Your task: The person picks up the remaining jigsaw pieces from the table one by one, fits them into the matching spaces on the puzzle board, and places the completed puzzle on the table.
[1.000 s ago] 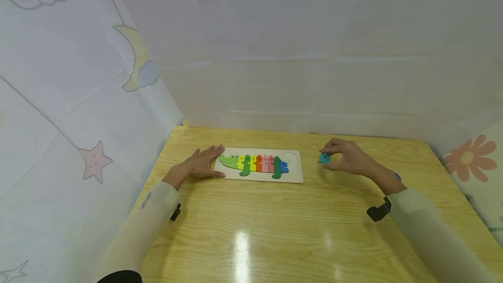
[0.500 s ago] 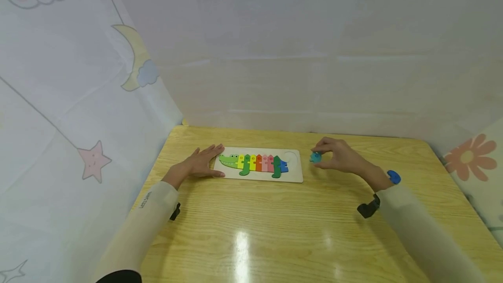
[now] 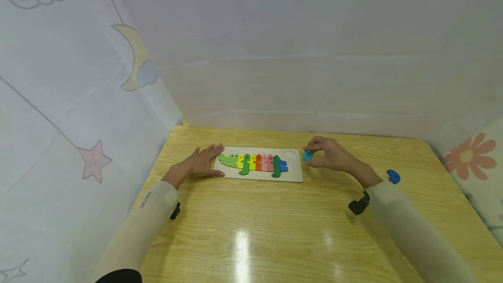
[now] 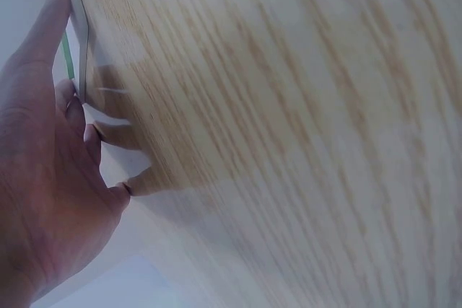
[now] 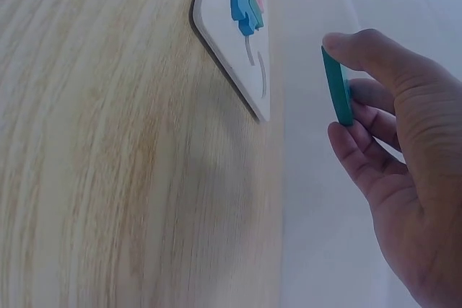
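Note:
A pale wooden puzzle board (image 3: 259,178) lies on the table, its crocodile built of coloured pieces from green head to blue piece (image 3: 284,167). Past that blue piece, a curved tail outline shows at the board's right end. My left hand (image 3: 201,162) rests with spread, straight fingers on the board's left edge; the left wrist view shows thumb and fingertips there. My right hand (image 3: 332,155) pinches a teal puzzle piece (image 3: 308,155) between thumb and fingers, just off the board's right edge. In the right wrist view the teal piece (image 5: 337,88) is seen edge-on, raised above the table.
A dark blue curved puzzle piece (image 3: 393,176) lies on the table to the right, beyond my right wrist. The wooden table (image 3: 275,226) meets a pale cloth wall (image 3: 275,91) at the back, and another printed cloth stands at the left.
My right hand has moved left with the teal piece, up to the board's right edge. The dark blue piece has come into full view behind the wrist. My left hand stays put.

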The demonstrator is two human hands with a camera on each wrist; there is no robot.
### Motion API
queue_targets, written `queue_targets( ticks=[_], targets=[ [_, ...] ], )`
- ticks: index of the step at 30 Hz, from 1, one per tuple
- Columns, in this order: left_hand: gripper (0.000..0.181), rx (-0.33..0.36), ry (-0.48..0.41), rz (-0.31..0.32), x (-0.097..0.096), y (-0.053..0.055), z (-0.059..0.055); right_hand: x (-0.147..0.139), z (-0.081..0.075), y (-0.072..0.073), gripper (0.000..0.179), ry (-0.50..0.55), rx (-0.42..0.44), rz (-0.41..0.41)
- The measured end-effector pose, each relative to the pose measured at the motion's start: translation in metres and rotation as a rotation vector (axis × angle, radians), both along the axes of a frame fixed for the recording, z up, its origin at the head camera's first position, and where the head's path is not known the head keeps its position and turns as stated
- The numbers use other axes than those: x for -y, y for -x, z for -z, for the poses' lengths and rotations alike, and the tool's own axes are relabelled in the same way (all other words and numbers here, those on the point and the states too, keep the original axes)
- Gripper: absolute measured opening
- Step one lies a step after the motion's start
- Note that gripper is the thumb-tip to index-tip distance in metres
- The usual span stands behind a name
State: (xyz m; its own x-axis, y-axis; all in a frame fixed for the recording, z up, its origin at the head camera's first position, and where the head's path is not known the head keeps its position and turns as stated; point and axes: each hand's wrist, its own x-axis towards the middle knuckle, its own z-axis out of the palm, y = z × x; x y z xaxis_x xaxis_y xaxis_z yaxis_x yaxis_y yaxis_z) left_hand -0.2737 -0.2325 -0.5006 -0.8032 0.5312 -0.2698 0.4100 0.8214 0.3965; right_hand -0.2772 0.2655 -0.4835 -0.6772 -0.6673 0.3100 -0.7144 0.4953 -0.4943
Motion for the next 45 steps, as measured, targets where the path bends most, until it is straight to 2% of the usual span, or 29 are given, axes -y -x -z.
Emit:
queue_targets(
  ticks=[8, 32, 45],
  targets=[
    [0.107, 0.007, 0.009, -0.004, 0.001, 0.000, 0.000, 0.010, 0.001, 0.001, 0.044, -0.021, 0.073, 0.021],
    [0.108, -0.005, 0.007, 0.000, 0.003, 0.001, 0.003, 0.030, 0.011, 0.002, 0.045, -0.020, 0.098, 0.066],
    [0.108, -0.020, 0.006, 0.000, 0.002, 0.002, 0.004, 0.039, 0.017, 0.003, 0.047, -0.028, 0.144, 0.093]
  ],
)
